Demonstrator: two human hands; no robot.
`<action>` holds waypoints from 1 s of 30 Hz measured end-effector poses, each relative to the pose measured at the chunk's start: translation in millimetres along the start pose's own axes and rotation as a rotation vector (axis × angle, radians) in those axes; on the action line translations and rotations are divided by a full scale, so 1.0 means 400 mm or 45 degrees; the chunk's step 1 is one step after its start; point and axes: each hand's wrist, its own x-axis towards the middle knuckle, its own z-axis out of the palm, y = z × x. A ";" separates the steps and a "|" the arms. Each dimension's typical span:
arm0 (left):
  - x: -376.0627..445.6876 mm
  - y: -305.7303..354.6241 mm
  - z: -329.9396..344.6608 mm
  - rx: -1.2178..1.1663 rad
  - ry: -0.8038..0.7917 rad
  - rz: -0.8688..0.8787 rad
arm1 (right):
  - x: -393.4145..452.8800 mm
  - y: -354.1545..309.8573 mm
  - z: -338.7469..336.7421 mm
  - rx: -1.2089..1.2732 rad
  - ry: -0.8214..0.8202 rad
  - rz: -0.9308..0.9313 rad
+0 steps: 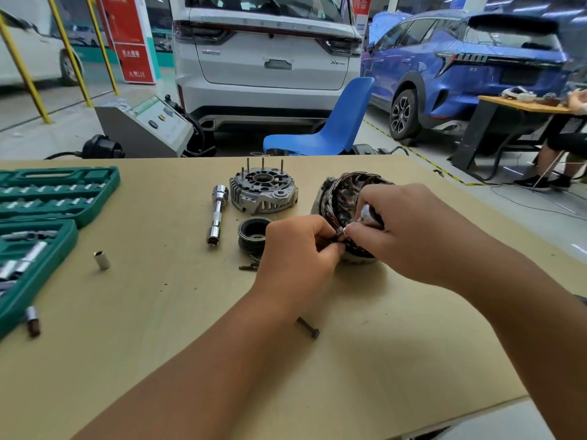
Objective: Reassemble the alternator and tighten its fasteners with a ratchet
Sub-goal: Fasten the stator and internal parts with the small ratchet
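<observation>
An alternator stator assembly [344, 204], a round housing ringed with dark copper windings, is sitting on a tan tabletop [158, 312], toward the far right part of it. Both hands are working at its near rim. The left hand [297, 249] is curling its fingers and pinching the edge of the windings at the near left side. The right hand [400, 230] is reaching over the top, its fingers closing around a small shiny metal tool or part [365, 212] whose tip is touching the rim; what exactly it is cannot be told.

Just left of the assembly, a black grooved pulley [252, 235] is lying flat, with a small bolt [249, 266] resting at its near side. Beyond the pulley, nearer the far edge, a grey cast end housing [263, 193] is standing with four long studs pointing up. Beside it, to the left, a chrome ratchet extension with sockets [217, 214] is lying lengthwise. A dark bolt [308, 328] is lying on the tabletop near the left forearm.

A loose silver socket [102, 260] is standing farther left. Along the left edge, an open green socket case [47, 217] is holding rows of sockets, and another small socket [32, 320] is lying at its near end.

Past the far edge, a blue chair [333, 128], a white car [266, 52] and a blue car [460, 68] are standing on the workshop floor.
</observation>
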 end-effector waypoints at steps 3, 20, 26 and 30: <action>0.000 0.000 0.000 0.025 0.002 0.007 | 0.016 -0.030 -0.021 -0.179 -0.128 -0.007; -0.008 0.016 0.005 0.063 0.064 0.113 | 0.055 -0.060 -0.027 -0.190 -0.288 0.155; -0.006 0.018 0.004 0.069 0.056 0.076 | 0.075 -0.067 -0.059 -0.580 -0.435 -0.311; -0.007 0.018 0.003 0.064 0.077 0.110 | 0.085 -0.065 -0.069 -0.763 -0.428 -0.519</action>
